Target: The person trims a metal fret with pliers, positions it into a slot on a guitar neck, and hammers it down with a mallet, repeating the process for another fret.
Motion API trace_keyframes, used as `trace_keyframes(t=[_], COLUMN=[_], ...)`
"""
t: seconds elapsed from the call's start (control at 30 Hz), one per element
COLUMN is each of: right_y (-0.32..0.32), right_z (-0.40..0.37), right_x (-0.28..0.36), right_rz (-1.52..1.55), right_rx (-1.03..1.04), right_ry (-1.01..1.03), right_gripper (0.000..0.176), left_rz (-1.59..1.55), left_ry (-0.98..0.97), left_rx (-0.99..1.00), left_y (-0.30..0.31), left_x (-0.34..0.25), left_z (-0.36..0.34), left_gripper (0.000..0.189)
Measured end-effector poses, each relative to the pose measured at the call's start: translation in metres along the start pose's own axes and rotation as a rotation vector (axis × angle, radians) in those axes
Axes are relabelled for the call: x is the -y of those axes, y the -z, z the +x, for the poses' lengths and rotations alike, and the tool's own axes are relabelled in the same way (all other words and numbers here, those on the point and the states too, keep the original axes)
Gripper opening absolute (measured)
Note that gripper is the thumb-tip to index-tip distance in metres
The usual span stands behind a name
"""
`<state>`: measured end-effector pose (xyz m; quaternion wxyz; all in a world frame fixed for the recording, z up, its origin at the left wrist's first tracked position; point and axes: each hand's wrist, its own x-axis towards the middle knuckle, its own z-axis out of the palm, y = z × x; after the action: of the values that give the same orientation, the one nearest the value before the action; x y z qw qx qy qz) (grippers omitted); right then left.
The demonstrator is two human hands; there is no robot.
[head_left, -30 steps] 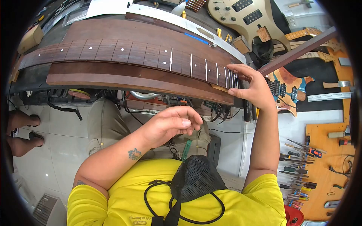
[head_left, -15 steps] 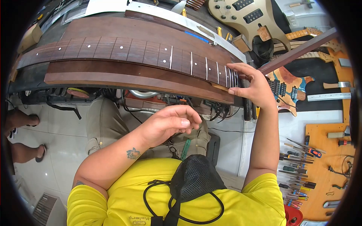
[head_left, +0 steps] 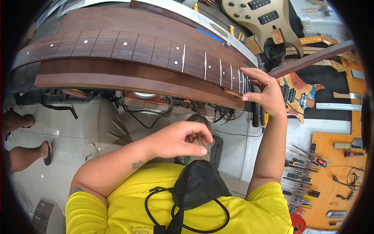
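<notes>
A dark wooden guitar neck [head_left: 144,52] with dot inlays lies fretboard up across the bench. Metal frets sit in the slots toward its right end, while the slots to the left are bare. Under it is a brown wooden block [head_left: 117,75], and a flat brown board [head_left: 128,21] lies behind. My right hand [head_left: 267,91] spans the neck's right end, thumb at the near edge and fingers at the far edge. In the air above my lap, my left hand [head_left: 179,138] has loosely bent fingers with the thumb apart; nothing shows in it.
A gold guitar body [head_left: 249,11] and a multicoloured guitar [head_left: 298,93] lie at the right, near a steel ruler [head_left: 339,106]. Files [head_left: 300,175] stand beside an orange tool board [head_left: 323,187]. Cables [head_left: 148,117] hang below the bench. Another person's foot [head_left: 46,152] is at left.
My left hand has turned, its thumb now pointing lower right, and moved slightly right and down. My right hand stays at the neck's end. The whole view has shifted slightly.
</notes>
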<state>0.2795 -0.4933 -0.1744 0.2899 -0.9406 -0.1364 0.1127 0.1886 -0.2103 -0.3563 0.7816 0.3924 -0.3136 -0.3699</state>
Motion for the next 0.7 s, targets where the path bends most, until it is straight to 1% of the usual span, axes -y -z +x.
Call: trace_keyframes(t=[0.03,0.1,0.17,0.23,0.3,0.37,0.4,0.47,0.5,0.57,0.6,0.67,0.7], right_y=[0.0,-0.001,0.0,0.001,0.002,0.003,0.004,0.006,0.005,0.003,0.002,-0.001,-0.002], right_z=[0.0,0.0,0.001,0.002,0.003,0.003,0.003,0.005,0.005,0.006,0.006,0.007,0.007], right_x=[-0.002,-0.003,0.001,0.008,0.016,0.024,0.028,0.034,0.037,0.043,0.048,0.058,0.06], right_rz=[0.026,0.053,0.029,-0.01,-0.05,-0.162,-0.161,-0.224,-0.224,-0.348,-0.35,-0.489,-0.489], right_rx=[-0.004,-0.004,0.012,0.018,0.021,0.023,0.023,0.07,0.069,0.05,0.05,0.04,0.039], right_ry=[0.007,0.009,0.019,0.017,0.018,0.029,0.028,0.001,0.0,-0.015,-0.016,0.002,0.0], right_gripper=[0.087,0.087,0.085,0.083,0.081,0.076,0.076,0.081,0.081,0.078,0.078,0.076,0.076], left_rz=[-0.006,0.195,0.236,0.354,0.374,0.397,0.41,0.399,0.39,0.388,0.384,0.381,0.38], left_ry=[-0.001,-0.07,-0.075,-0.101,-0.097,-0.081,-0.084,-0.089,-0.096,-0.104,-0.111,-0.107,-0.102], left_rx=[0.0,0.047,0.055,0.117,0.139,0.211,0.233,0.232,0.232,0.234,0.236,0.238,0.239], left_y=[-0.001,-0.003,-0.008,-0.012,-0.015,-0.017,-0.016,-0.014,-0.014,-0.013,-0.013,-0.014,-0.014], left_x=[0.001,0.001,0.0,-0.005,-0.01,-0.012,-0.014,-0.011,-0.01,-0.009,-0.009,-0.01,-0.011], left_z=[0.001,0.002,0.003,0.004,0.004,0.003,0.003,0.002,0.002,0.002,0.002,0.003,0.003], left_gripper=[0.035,0.037,0.038,0.037,0.036,0.039,0.039,0.038,0.038,0.038,0.038,0.038,0.038])
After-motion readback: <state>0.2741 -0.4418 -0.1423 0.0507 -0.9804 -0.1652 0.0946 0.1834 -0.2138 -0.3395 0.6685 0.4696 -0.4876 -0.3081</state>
